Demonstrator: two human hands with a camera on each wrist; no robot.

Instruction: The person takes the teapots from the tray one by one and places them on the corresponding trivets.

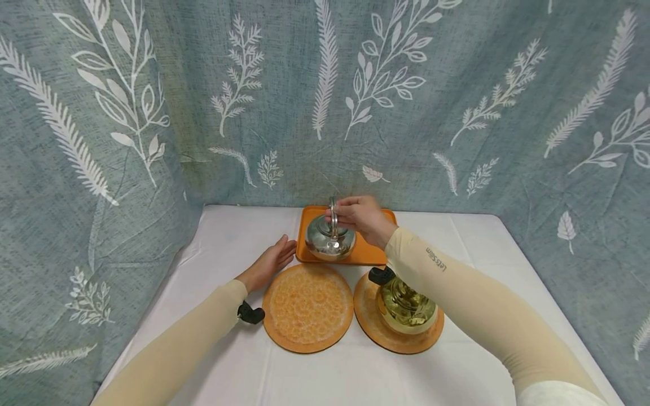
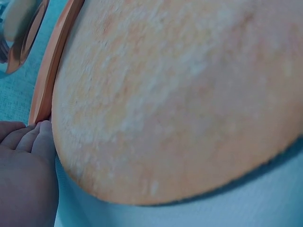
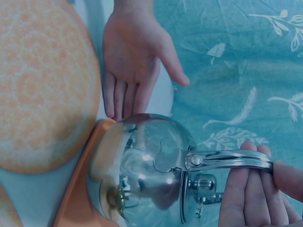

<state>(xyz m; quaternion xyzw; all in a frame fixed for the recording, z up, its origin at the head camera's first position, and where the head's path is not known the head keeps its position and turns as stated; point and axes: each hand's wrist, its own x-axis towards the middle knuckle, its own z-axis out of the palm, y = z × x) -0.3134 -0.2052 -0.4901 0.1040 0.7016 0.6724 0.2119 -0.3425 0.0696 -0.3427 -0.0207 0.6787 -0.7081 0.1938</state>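
My right hand (image 1: 367, 217) grips the raised handle of a shiny silver teapot (image 1: 325, 241), fingers and thumb round the bar as the right wrist view shows. The silver teapot (image 3: 147, 165) is over the left part of an orange tray (image 1: 369, 251); whether it touches the tray I cannot tell. Palm showing and fingers straight, my left hand (image 1: 274, 259) lies by the tray's left edge, its fingertips at the rim. In the left wrist view that hand (image 2: 28, 170) is also beside a round orange mat (image 2: 180, 94).
The round mat (image 1: 308, 307) lies in front of the tray. To its right, a gold teapot (image 1: 406, 309) stands on a second round mat (image 1: 370, 321), partly hidden by my right forearm. A leaf-patterned curtain (image 1: 299, 113) hangs behind the white-covered table (image 1: 228, 366).
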